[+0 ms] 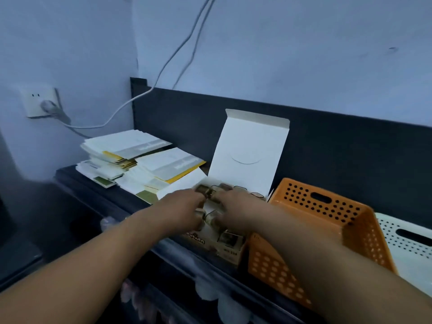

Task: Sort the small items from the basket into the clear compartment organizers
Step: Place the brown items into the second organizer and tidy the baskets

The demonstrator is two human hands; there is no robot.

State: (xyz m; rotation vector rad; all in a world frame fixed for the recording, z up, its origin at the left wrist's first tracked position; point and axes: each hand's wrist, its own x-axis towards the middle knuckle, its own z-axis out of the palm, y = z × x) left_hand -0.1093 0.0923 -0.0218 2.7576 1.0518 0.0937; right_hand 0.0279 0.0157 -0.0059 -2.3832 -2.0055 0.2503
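Note:
An open white box with its lid standing up sits on the dark shelf and holds several small brown-capped glass vials in rows. Both my hands are in the box. My left hand and my right hand meet over one small vial, fingers curled around it; motion blur hides the exact grip. An orange perforated basket stands just right of the box, under my right forearm. Its inside is not visible.
Stacks of white and yellow booklets lie left of the box. A white perforated basket stands at the far right. A wall socket with a plug and cables hang on the left wall. Clear containers show below the shelf edge.

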